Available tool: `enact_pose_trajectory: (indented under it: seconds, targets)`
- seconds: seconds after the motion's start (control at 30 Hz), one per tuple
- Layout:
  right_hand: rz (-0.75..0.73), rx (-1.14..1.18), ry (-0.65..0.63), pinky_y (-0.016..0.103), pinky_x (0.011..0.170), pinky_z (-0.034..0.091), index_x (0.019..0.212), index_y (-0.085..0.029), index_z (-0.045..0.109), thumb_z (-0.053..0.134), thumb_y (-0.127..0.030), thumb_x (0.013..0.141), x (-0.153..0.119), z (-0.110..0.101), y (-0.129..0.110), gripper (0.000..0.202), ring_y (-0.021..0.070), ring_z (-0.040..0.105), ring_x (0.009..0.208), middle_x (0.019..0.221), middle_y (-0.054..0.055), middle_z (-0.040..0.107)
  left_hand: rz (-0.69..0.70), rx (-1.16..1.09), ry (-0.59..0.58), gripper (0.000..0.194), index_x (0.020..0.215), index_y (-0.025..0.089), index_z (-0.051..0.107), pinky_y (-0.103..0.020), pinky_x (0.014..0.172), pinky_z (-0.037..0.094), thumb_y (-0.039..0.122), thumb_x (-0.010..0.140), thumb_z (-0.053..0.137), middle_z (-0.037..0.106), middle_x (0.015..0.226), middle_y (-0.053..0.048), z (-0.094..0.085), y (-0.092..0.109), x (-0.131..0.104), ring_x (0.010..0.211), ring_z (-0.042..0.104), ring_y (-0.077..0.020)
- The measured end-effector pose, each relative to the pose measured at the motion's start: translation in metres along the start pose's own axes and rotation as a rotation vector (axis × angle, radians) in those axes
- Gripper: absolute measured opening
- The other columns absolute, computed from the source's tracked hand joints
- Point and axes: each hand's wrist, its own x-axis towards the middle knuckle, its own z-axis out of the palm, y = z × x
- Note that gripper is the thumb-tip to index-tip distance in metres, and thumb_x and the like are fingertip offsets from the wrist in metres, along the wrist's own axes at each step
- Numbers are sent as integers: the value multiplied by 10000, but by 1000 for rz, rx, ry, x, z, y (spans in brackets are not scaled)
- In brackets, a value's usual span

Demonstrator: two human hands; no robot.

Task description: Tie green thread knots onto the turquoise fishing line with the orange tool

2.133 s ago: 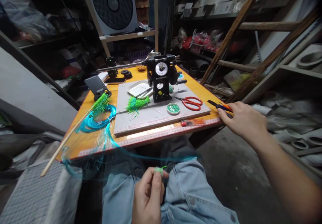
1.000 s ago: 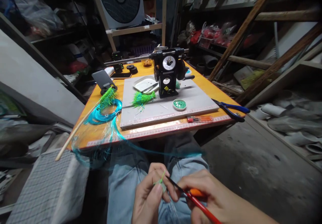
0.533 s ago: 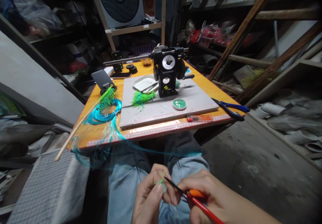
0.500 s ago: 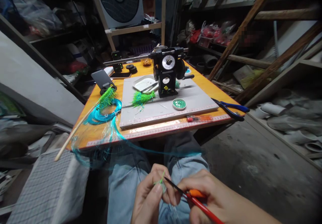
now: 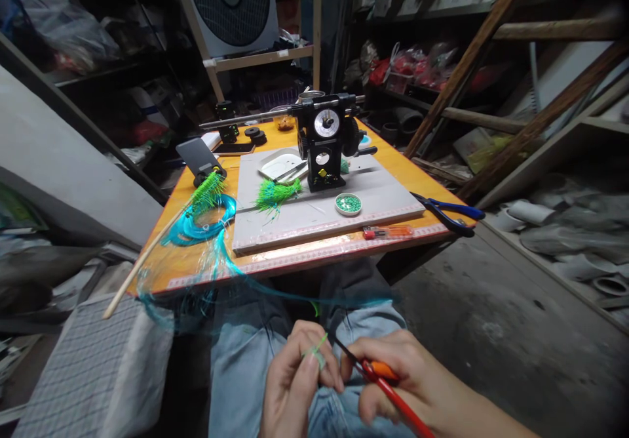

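Observation:
Over my lap, my left hand [image 5: 299, 379] pinches a small green strand [image 5: 322, 343] between thumb and fingers, with a bit of pale, see-through green material beside it. My right hand [image 5: 400, 376] grips red-and-orange-handled scissors [image 5: 388, 389]. Their dark blades point up and left, just right of the strand and apart from it. A loose green sliver [image 5: 314, 308] shows above my left hand, between my knees. Blue line [image 5: 304, 296] trails from the table across my thighs.
On the table [image 5: 196, 271] stand a black hand-cranked winder [image 5: 324, 139], a dish of green beads [image 5: 348, 204], a green fringe bundle [image 5: 278, 193], coiled blue line [image 5: 181, 231], a green-tipped wooden stick [image 5: 142, 258], blue-handled pliers [image 5: 455, 212] and an orange cutter [image 5: 388, 231].
The scissor blades have moved slightly right, away from the strand. A loose green sliver has appeared above my left hand, and the strand sticking out looks shorter.

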Motion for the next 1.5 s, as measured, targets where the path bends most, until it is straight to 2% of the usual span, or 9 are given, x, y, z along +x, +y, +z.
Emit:
enact_pose_trajectory:
  seconds: [0.1, 0.23, 0.37, 0.47, 0.93, 1.03, 1.13, 1.23, 1.5]
  targets:
    - [-49, -175, 117, 214, 554, 455, 807, -185, 643, 487, -513, 918, 4, -16, 9, 379, 143, 590, 557, 629, 10, 653, 58, 80, 41, 282, 659, 211, 648, -316, 721, 337, 303, 907, 549, 605, 578, -35, 0, 1, 1, 709, 442, -215]
    - [16, -881, 480, 273, 745, 519, 1162, -191, 620, 468, -364, 931, 32, -83, 32, 325, 219, 694, 875, 1032, 90, 740, 25, 98, 60, 294, 651, 209, 645, -299, 709, 333, 325, 905, 552, 604, 555, -39, 1, 1, 0, 738, 450, -222]
    - [121, -1096, 579, 410, 716, 496, 1312, -134, 556, 474, -274, 886, 72, -156, 52, 456, 356, 650, 952, 1089, 192, 707, 48, 79, 70, 305, 658, 202, 656, -287, 671, 346, 333, 908, 539, 583, 562, -32, 2, -2, 0, 694, 463, -202]
    - [109, -1156, 602, 412, 670, 477, 1269, -133, 605, 475, -230, 870, 85, -173, 54, 431, 372, 651, 894, 1067, 203, 702, 53, 43, 89, 298, 675, 198, 671, -276, 658, 358, 330, 911, 544, 571, 586, -20, 0, -5, 0, 667, 487, -180]
    - [-227, -1090, 377, 322, 675, 470, 1090, -175, 639, 475, -137, 864, 28, -112, 59, 282, 272, 620, 938, 1051, 134, 662, 56, -5, 93, 317, 691, 184, 657, -278, 659, 353, 308, 939, 505, 574, 606, -12, -7, -8, 4, 627, 504, -159]
    - [-205, -699, 319, 313, 661, 464, 895, -183, 601, 454, -205, 905, 17, -82, 43, 149, 228, 583, 796, 851, 86, 627, 45, -14, 82, 310, 693, 183, 660, -269, 648, 362, 308, 935, 512, 565, 606, -7, -7, -11, 3, 624, 515, -151]
    - [-18, 99, 111, 233, 541, 462, 886, -203, 521, 408, -385, 975, 11, -39, 34, 232, 146, 532, 648, 758, 14, 540, 5, -32, 58, 307, 692, 182, 665, -258, 623, 368, 320, 928, 526, 541, 622, 2, -6, -12, 1, 607, 521, -136]
    - [191, 728, 64, 144, 361, 244, 921, -188, 536, 494, -598, 889, 16, -1, 36, 413, 65, 323, 454, 611, -66, 397, -1, -15, 28, 315, 691, 182, 667, -253, 615, 371, 331, 927, 523, 535, 614, 0, -4, -14, -1, 606, 512, -138]
    - [354, 1059, 117, 187, 351, 58, 553, -154, 489, 361, -695, 854, 34, 33, 32, 632, 42, 203, 376, 460, -67, 322, 46, 138, -6, 343, 676, 194, 684, -252, 668, 392, 373, 924, 527, 498, 571, -1, -3, -15, -3, 639, 449, -163]
